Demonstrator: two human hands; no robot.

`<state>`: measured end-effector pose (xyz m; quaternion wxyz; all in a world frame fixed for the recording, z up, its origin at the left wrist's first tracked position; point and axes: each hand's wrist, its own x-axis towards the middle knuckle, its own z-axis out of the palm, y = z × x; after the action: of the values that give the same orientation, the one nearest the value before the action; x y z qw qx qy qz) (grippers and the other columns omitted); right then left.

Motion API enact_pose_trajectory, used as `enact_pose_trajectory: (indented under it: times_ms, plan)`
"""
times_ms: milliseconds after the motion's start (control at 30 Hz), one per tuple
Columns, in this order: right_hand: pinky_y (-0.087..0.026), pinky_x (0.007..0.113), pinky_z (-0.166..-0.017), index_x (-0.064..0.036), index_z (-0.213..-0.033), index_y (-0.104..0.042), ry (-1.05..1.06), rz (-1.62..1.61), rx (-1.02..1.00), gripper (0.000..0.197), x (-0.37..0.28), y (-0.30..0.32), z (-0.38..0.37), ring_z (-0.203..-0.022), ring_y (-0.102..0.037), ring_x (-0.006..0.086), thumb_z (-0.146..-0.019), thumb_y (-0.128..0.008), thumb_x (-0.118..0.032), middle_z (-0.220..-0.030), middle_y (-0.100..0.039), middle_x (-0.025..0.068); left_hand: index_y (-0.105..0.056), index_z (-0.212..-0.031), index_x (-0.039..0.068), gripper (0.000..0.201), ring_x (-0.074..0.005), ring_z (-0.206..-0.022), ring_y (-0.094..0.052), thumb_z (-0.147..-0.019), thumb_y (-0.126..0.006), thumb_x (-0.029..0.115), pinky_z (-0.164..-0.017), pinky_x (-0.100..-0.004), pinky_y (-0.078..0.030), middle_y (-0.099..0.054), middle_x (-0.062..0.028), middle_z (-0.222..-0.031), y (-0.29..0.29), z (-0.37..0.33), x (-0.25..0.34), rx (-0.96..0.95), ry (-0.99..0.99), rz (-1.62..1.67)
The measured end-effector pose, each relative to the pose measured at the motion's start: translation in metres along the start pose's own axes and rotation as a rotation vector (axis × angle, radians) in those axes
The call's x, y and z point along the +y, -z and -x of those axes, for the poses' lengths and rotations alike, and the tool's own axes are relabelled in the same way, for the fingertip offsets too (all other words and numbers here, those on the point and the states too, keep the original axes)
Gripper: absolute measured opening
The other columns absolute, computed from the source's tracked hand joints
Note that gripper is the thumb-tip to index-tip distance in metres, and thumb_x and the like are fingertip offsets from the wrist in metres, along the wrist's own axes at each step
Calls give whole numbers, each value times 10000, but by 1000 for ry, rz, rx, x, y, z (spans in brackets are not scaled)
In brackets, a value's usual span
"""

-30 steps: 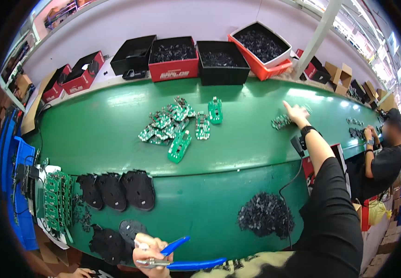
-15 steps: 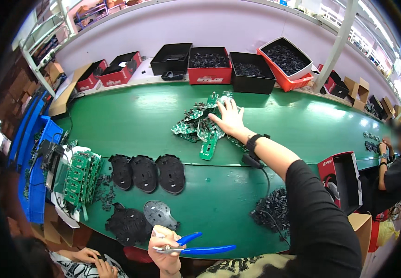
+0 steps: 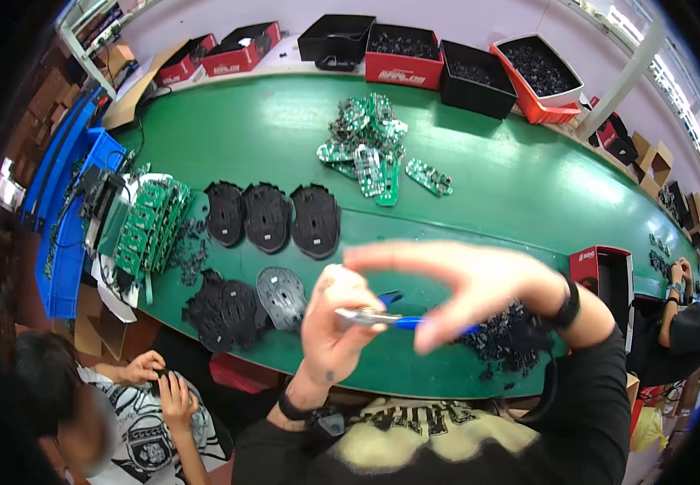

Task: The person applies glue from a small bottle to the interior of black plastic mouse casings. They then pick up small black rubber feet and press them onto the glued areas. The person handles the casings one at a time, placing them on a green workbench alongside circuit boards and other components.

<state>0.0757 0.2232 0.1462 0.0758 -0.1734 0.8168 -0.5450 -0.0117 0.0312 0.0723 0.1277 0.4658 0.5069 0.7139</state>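
Note:
My left hand [image 3: 334, 327] is closed around the metal head of a pair of blue-handled pliers [image 3: 370, 317], held above the near part of the green table. The pliers' handles point to the right. Over them hangs my right hand [image 3: 483, 283], blurred, its fingers stretched out and the thumb apart; it partly hides the handles and appears to hold nothing. Beyond my hands lies a heap of green circuit boards [image 3: 366, 149], with a single board [image 3: 429, 177] apart from it on the right. Below my right hand is a pile of small black parts [image 3: 503, 347].
Black plastic shells [image 3: 315, 220] lie in a row left of centre, with a grey shell [image 3: 280, 296] nearer me. Circuit boards stand stacked in a rack [image 3: 152, 226] at left. Boxes of black parts [image 3: 402, 71] line the back. People sit at left [image 3: 148, 412] and far right [image 3: 693, 331].
My right hand has come back from the board heap to the pliers in my left hand. A single board now lies apart from the heap. The view has shifted.

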Motion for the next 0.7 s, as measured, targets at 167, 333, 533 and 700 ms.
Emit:
enact_pose_trajectory:
  times_ms: [167, 333, 533, 700]
  plan:
    - [-338, 399, -1027, -19, -1359, -353, -195, 59, 270, 670, -18, -42, 44, -1191, -455, 305, -759, -618, -154, -1282, -473, 179, -552, -1080, 20, 246, -186, -768, -506, -861, -638, 94, -693, -309, -427, -571, -64, -884, -35, -7, 6, -59, -94, -13]
    - [-468, 341, -720, -16, -1131, -563, -219, 402, 585, 440, -30, -37, 67, -768, -562, 288, -691, -573, -13, -919, -582, 138, -512, -1048, 25, 225, -94, -581, -463, -969, -486, 234, -498, -220, -372, -570, -96, -781, -53, 11, 17, 20, 65, 227]
    - [-459, 351, -688, -76, -1052, -635, -126, 689, 506, 496, -47, -44, 66, -751, -542, 261, -557, -652, -68, -833, -571, 72, -521, -989, 3, 211, -106, -576, -494, -951, -495, 209, -503, -242, -397, -575, -96, -726, -51, 18, 18, -117, -14, 42]
    - [-444, 351, -665, -85, -1042, -647, -130, 767, 527, 497, -51, -47, 72, -747, -531, 250, -546, -677, -71, -827, -564, 55, -560, -948, -19, 119, -198, -566, -512, -847, -576, 43, -517, -301, -419, -584, -102, -718, -51, 17, 20, -70, -95, 54]
